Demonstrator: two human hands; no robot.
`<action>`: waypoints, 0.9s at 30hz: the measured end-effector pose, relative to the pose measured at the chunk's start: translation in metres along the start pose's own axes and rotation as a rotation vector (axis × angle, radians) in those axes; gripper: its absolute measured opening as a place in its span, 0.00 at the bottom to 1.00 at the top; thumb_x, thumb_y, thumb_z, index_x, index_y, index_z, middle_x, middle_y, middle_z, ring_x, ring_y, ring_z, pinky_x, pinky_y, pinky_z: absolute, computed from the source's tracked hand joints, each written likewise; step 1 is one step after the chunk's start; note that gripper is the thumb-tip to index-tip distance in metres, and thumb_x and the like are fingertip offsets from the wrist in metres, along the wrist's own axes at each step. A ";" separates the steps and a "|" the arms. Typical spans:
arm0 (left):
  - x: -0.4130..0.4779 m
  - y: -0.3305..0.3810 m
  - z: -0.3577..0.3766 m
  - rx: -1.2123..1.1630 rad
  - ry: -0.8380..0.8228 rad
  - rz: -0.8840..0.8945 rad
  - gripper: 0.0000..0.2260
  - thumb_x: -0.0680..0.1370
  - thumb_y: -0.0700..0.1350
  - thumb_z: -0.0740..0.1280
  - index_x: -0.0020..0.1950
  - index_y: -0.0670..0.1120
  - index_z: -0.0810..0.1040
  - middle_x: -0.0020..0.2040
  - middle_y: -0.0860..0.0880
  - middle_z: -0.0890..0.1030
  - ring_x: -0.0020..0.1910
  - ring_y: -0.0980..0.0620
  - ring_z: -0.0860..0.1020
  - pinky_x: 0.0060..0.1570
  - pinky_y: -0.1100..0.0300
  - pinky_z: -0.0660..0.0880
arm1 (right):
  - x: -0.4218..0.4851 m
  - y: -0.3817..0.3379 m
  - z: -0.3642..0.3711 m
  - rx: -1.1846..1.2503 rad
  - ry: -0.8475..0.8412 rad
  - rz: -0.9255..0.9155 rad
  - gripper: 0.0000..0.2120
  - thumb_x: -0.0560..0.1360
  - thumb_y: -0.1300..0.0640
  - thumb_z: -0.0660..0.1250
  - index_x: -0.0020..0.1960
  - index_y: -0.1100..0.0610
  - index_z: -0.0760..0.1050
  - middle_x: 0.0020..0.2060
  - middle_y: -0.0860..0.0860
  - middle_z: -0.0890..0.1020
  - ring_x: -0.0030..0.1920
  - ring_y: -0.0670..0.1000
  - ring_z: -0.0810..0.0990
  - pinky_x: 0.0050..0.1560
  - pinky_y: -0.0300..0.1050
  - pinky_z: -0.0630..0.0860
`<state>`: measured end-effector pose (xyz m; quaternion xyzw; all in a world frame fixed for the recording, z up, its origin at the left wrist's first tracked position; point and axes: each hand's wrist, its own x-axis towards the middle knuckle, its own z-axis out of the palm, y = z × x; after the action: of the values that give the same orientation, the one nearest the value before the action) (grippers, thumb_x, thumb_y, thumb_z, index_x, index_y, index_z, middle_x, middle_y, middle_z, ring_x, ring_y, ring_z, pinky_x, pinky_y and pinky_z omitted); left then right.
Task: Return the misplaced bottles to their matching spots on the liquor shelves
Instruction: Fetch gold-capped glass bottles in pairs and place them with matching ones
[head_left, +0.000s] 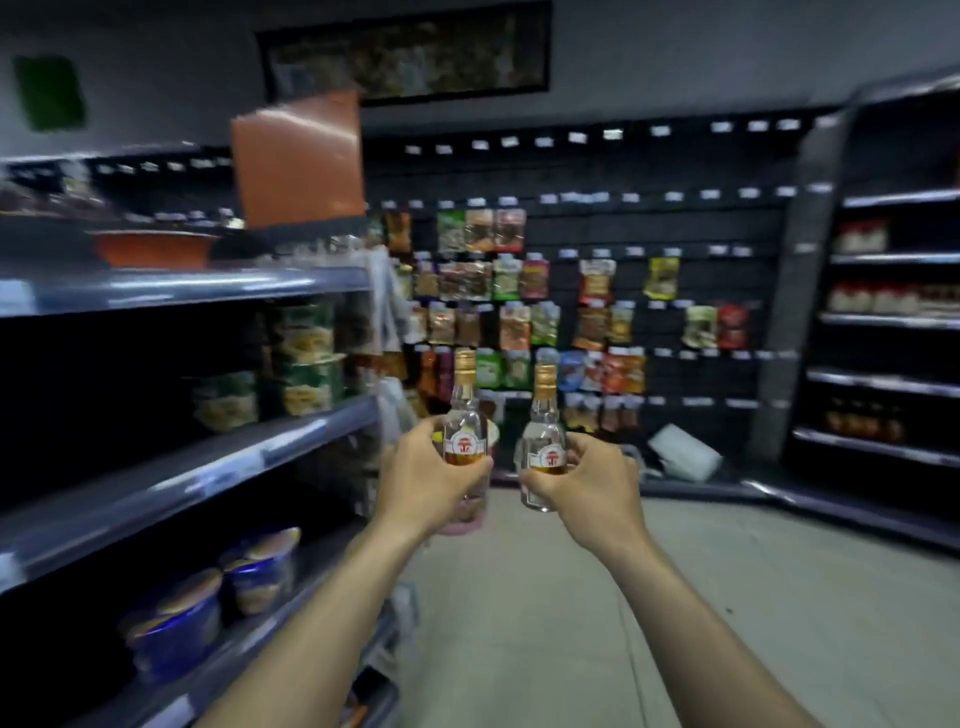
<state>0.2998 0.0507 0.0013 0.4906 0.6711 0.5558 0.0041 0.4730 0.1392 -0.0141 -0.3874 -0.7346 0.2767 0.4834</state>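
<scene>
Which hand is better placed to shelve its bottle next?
Probably the right hand: the right bottle it grips is nearer the right-side shelves, where dark bottles seem to stand. The left hand grips the left bottle beside left-side shelves of food cups. Both are far off.

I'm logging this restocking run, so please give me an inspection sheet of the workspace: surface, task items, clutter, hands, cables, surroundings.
Surface: pale floor of a shop aisle; no worktop in view.
Job's things: left bottle and right bottle, both small, clear, gold-capped, roughly upright, held apart.
Clutter: white object lying low by the back wall; too blurred to identify.
Grippers: left hand grips the left bottle; right hand grips the right bottle.
Cables: nothing seen.
Surroundings: blue tubs on the left shelves; snack packets hanging on the back wall; jars on the right shelves.
</scene>
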 end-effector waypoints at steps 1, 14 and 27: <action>0.000 -0.003 0.026 -0.019 -0.038 -0.017 0.16 0.64 0.52 0.82 0.46 0.56 0.79 0.31 0.63 0.80 0.32 0.70 0.78 0.30 0.75 0.70 | 0.002 0.023 -0.011 -0.014 0.018 0.040 0.11 0.63 0.51 0.82 0.40 0.46 0.82 0.33 0.35 0.84 0.36 0.35 0.82 0.36 0.36 0.78; 0.021 -0.032 0.378 -0.303 -0.414 -0.193 0.22 0.65 0.47 0.83 0.53 0.57 0.78 0.38 0.62 0.84 0.38 0.66 0.82 0.31 0.73 0.76 | 0.087 0.286 -0.131 -0.119 0.201 0.328 0.12 0.65 0.56 0.83 0.42 0.47 0.81 0.33 0.37 0.84 0.37 0.35 0.83 0.31 0.27 0.75; 0.077 0.021 0.684 -0.292 -0.745 -0.166 0.26 0.67 0.51 0.82 0.61 0.57 0.76 0.50 0.61 0.82 0.47 0.61 0.82 0.38 0.74 0.77 | 0.200 0.496 -0.280 -0.240 0.347 0.550 0.15 0.64 0.51 0.83 0.38 0.40 0.77 0.36 0.27 0.82 0.39 0.33 0.82 0.34 0.26 0.75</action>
<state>0.6503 0.6072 -0.2027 0.5965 0.5752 0.4274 0.3614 0.8354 0.5862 -0.1960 -0.6664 -0.5369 0.2383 0.4592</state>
